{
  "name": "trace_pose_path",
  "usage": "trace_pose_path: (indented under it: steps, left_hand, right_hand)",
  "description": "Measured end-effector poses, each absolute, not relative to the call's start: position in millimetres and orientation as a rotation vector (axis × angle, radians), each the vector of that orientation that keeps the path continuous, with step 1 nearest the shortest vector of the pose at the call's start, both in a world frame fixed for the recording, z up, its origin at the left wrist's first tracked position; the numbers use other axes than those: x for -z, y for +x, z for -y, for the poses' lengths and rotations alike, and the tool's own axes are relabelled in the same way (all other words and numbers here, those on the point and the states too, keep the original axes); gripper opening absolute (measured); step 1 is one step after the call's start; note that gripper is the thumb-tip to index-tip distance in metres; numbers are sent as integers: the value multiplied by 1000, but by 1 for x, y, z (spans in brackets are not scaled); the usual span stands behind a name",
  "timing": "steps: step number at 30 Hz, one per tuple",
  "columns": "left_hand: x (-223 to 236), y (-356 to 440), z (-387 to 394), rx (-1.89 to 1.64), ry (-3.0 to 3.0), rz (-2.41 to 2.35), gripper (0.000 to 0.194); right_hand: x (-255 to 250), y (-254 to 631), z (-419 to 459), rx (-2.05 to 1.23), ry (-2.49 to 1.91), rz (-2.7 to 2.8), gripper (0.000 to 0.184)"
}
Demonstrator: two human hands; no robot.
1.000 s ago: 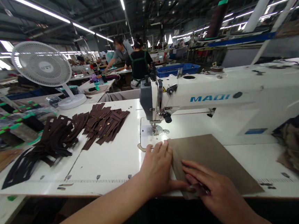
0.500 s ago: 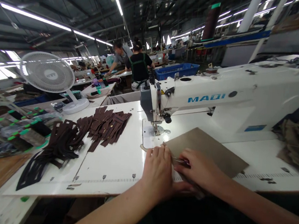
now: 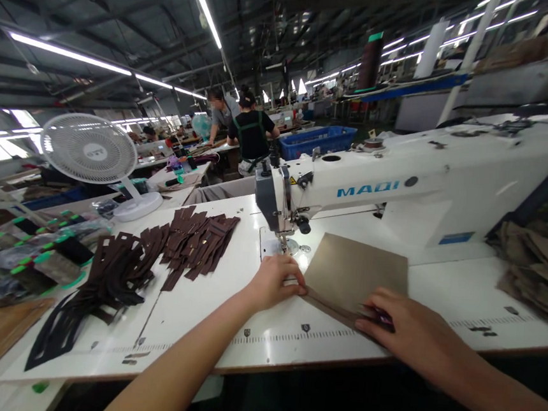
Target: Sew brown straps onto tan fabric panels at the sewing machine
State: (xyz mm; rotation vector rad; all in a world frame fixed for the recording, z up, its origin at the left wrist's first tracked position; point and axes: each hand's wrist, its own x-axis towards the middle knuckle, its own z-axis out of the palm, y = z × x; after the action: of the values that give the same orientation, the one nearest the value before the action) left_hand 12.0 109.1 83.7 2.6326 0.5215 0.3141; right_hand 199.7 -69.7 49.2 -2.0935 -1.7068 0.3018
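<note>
A flat olive-brown fabric panel (image 3: 357,267) lies on the sewing machine bed, with a narrow folded strip (image 3: 330,306) along its near edge. My left hand (image 3: 274,282) pinches the left end of that strip, just in front of the presser foot (image 3: 283,238). At the strip's right end, my right hand (image 3: 391,318) is closed, thumb and fingers on the edge. Tucked in its fingers is a small tool with a purple part (image 3: 383,317), apparently thread snips, mostly hidden. The white sewing machine (image 3: 376,182) stands behind the panel.
Dark brown strips (image 3: 198,240) and curved black-brown pieces (image 3: 114,275) lie on the left. Beyond them are thread spools (image 3: 58,257) and a white fan (image 3: 89,151). Brown fabric pieces (image 3: 541,273) are heaped at right. Two people work behind, near a blue crate (image 3: 315,144).
My hands have moved apart: the left toward the presser foot, the right rightward along the edge. The panel has turned, and its near folded edge now shows between them.
</note>
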Motion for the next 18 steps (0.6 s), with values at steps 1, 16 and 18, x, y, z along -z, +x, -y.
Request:
trace_pose_path:
  steps: [1,16,18]
  left_hand:
    - [-81,11,-109,-351,2606,-525,8]
    - [-84,12,-95,-322,2610,-696,12]
    - [-86,14,-93,-287,2645,-713,13]
  right_hand:
    - [-46,204,77,-279,-2100,1667,21]
    - [-25,212,107,-135,-2088,1619,26]
    - [-25,214,106,-117,-2125,1603,26]
